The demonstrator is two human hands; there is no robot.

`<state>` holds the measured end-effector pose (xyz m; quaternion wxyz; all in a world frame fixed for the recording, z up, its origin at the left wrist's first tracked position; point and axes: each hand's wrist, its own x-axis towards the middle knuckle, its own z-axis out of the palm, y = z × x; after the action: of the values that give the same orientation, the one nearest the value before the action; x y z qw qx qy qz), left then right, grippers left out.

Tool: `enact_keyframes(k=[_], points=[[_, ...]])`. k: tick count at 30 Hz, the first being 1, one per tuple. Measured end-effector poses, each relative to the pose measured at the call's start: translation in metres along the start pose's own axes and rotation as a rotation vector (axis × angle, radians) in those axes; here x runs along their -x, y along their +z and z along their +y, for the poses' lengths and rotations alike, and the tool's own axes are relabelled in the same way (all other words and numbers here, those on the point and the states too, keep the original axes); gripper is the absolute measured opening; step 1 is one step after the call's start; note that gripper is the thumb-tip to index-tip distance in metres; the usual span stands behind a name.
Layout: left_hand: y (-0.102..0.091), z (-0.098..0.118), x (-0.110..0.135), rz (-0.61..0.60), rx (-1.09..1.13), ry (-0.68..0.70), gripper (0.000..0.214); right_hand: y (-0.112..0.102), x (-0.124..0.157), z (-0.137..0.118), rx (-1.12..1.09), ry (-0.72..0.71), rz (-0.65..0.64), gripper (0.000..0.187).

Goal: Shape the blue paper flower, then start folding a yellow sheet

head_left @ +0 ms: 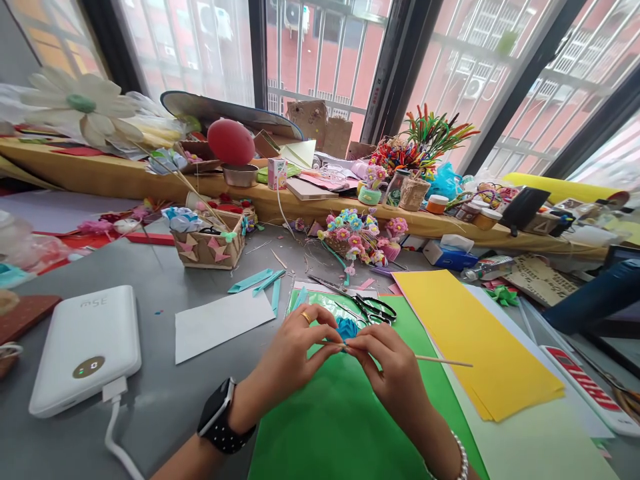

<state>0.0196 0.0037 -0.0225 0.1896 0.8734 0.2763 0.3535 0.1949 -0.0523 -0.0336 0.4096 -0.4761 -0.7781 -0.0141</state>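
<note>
A small blue folded paper flower (347,327) shows just beyond my fingertips, partly hidden by them. My left hand (311,339) is closed in a pinch at its base, thumb against index finger. Touching those fingertips, my right hand (387,363) is also pinched, closed on a thin wooden stick (445,361) whose far end sticks out to the right. Whether the stick joins the flower is hidden by the fingers. Below both hands lies a green sheet (345,420). Black-handled scissors (376,309) rest just past the flower.
Yellow paper (475,340) lies at the right, a white paper (225,325) and light-blue strips (257,281) at the left. A white power bank (90,347) with a cable stands far left. Behind are a cardboard box (210,243), craft flowers (357,237) and a crowded ledge.
</note>
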Motion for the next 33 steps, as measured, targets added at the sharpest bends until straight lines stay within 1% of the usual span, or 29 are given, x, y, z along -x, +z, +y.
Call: enact_keyframes(k=[6, 10, 12, 17, 22, 30, 33], points=[[0.000, 0.003, 0.000, -0.006, 0.043, 0.004, 0.012, -0.001, -0.003, -0.003, -0.001, -0.041, 0.035, 0.014], [0.000, 0.002, 0.000, 0.029, 0.014, 0.019, 0.011, -0.002, -0.003, -0.003, -0.039, -0.014, 0.034, 0.012], [0.001, 0.001, 0.000, 0.044, -0.004, 0.020, 0.010, -0.003, -0.003, -0.004, -0.068, 0.034, 0.010, 0.012], [0.005, 0.000, 0.001, 0.054, -0.034, 0.018, 0.010, -0.004, -0.002, -0.005, -0.138, 0.165, -0.105, 0.010], [0.008, 0.005, 0.003, 0.073, -0.115, 0.072, 0.010, -0.004, -0.004, -0.005, -0.141, 0.286, -0.102, 0.025], [0.009, 0.008, 0.005, 0.097, -0.201, 0.158, 0.012, -0.005, -0.005, -0.006, -0.296, 0.447, -0.161, 0.025], [0.011, 0.007, 0.005, 0.132, -0.211, 0.191, 0.015, -0.007, -0.006, -0.006, -0.372, 0.520, -0.215, 0.025]])
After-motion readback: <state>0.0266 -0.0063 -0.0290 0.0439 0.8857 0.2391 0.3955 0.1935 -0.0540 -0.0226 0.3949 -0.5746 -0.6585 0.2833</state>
